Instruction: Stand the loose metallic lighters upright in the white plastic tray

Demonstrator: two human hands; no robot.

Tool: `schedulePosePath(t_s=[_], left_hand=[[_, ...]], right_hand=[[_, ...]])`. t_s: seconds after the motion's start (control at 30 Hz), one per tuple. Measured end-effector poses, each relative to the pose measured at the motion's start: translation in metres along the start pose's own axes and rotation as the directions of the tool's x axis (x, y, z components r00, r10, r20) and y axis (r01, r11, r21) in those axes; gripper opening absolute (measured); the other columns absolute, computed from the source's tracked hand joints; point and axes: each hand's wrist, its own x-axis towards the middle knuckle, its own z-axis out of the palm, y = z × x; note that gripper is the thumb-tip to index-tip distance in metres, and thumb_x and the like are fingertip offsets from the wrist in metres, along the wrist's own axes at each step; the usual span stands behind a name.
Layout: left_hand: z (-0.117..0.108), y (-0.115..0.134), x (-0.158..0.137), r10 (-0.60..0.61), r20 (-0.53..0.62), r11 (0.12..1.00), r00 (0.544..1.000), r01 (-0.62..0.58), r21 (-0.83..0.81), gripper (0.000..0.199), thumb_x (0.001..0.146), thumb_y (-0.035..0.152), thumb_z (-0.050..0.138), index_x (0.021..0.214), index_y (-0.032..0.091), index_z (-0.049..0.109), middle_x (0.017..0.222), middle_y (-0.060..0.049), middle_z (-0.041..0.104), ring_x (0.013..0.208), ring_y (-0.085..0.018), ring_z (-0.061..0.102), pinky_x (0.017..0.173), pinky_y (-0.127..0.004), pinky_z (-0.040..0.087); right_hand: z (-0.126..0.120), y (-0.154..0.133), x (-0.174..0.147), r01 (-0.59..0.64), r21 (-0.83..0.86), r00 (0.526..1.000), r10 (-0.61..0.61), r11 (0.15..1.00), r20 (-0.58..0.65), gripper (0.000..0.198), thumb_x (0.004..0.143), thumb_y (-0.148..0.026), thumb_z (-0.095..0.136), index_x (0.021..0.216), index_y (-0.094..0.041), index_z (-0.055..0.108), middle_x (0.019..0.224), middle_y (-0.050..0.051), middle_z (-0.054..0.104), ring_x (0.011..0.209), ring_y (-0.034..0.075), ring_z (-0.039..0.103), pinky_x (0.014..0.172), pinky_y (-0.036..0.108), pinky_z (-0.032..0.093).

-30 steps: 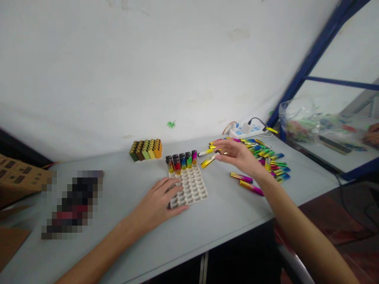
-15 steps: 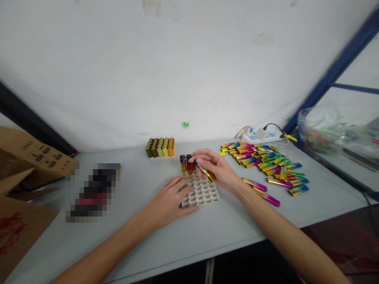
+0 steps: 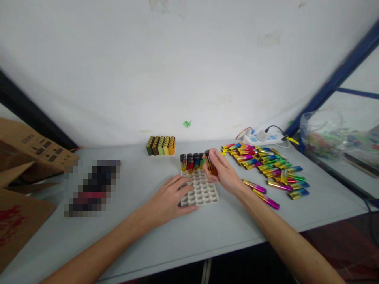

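Observation:
My left hand (image 3: 174, 195) lies over the left side of a pale grid tray (image 3: 209, 193), its fingers spread on the edge and the holes. In my right hand (image 3: 223, 171), closed above the tray's far right part, is a lighter (image 3: 211, 165) with a dark top and a gold-amber body, tilted from upright. Several black-topped lighters (image 3: 190, 165) with coloured bodies stand in the far rows of the tray. The nearer holes show bare. My right fingers partly cover the held lighter and the tray's far right corner.
Many shiny multicoloured lighter-sized pieces (image 3: 268, 163) lie heaped to the right. A block of green, brown and yellow lighters (image 3: 161, 146) stands near the wall. Behind the heap is a power strip (image 3: 251, 139). Cardboard boxes (image 3: 35, 148) and a pixelated dark item (image 3: 94, 185) are left.
My right hand has turned the lighter more upright and shifted slightly right, uncovering more of the standing lighters. My left hand stays on the tray.

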Motion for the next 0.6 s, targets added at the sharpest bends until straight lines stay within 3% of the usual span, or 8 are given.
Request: schedulePosePath(t_s=[0.07, 0.17, 0.27, 0.4, 0.6], left_hand=[[-0.001, 0.000, 0.000, -0.003, 0.003, 1.000, 1.000, 0.003, 0.011, 0.041, 0.088, 0.049, 0.082, 0.116, 0.020, 0.071, 0.130, -0.013, 0.070, 0.123, -0.032, 0.064, 0.109, -0.049, 0.054], [-0.003, 0.002, 0.001, -0.010, 0.007, 1.000, 1.000, 0.010, 0.010, 0.041, 0.088, 0.047, 0.082, 0.116, 0.020, 0.071, 0.128, -0.012, 0.070, 0.121, -0.032, 0.065, 0.108, -0.049, 0.055], [-0.003, 0.003, 0.002, -0.010, 0.005, 1.000, 1.000, 0.010, 0.005, 0.039, 0.087, 0.046, 0.083, 0.114, 0.020, 0.072, 0.127, -0.012, 0.071, 0.121, -0.032, 0.065, 0.108, -0.049, 0.055], [-0.002, 0.003, 0.002, -0.015, 0.001, 1.000, 1.000, 0.015, 0.006, 0.040, 0.085, 0.045, 0.085, 0.113, 0.019, 0.071, 0.127, -0.012, 0.071, 0.121, -0.033, 0.065, 0.107, -0.050, 0.055], [-0.003, 0.003, 0.002, -0.022, 0.009, 1.000, 1.000, 0.022, 0.004, 0.041, 0.084, 0.044, 0.086, 0.114, 0.019, 0.071, 0.126, -0.012, 0.071, 0.120, -0.032, 0.065, 0.108, -0.049, 0.054]], right_hand=[[0.000, -0.001, 0.000, -0.038, -0.017, 0.999, 0.038, 0.999, -0.028, 0.046, 0.094, -0.071, 0.061, 0.100, -0.027, 0.051, 0.060, -0.012, 0.039, 0.043, 0.007, 0.022, 0.041, 0.018, 0.020], [0.000, 0.000, 0.000, -0.010, -0.104, 0.993, -0.003, 0.995, -0.122, 0.055, 0.090, -0.075, 0.062, 0.078, -0.024, 0.046, 0.058, -0.011, 0.027, 0.046, 0.007, 0.017, 0.041, 0.020, 0.015], [-0.002, 0.007, 0.001, 0.060, -0.220, 0.970, -0.109, 0.974, -0.215, 0.063, 0.089, -0.077, 0.060, 0.064, -0.024, 0.037, 0.054, -0.009, 0.027, 0.047, 0.008, 0.020, 0.042, 0.023, 0.016], [-0.007, 0.018, 0.002, 0.054, -0.420, 0.935, -0.194, 0.906, -0.297, 0.061, 0.089, -0.071, 0.060, 0.056, -0.025, 0.038, 0.051, -0.007, 0.031, 0.049, 0.009, 0.026, 0.046, 0.026, 0.020], [-0.006, 0.024, -0.002, 0.066, -0.528, 0.956, -0.206, 0.847, -0.211, 0.044, 0.093, -0.055, 0.054, 0.063, -0.024, 0.042, 0.059, -0.005, 0.035, 0.057, 0.012, 0.031, 0.052, 0.027, 0.025]])
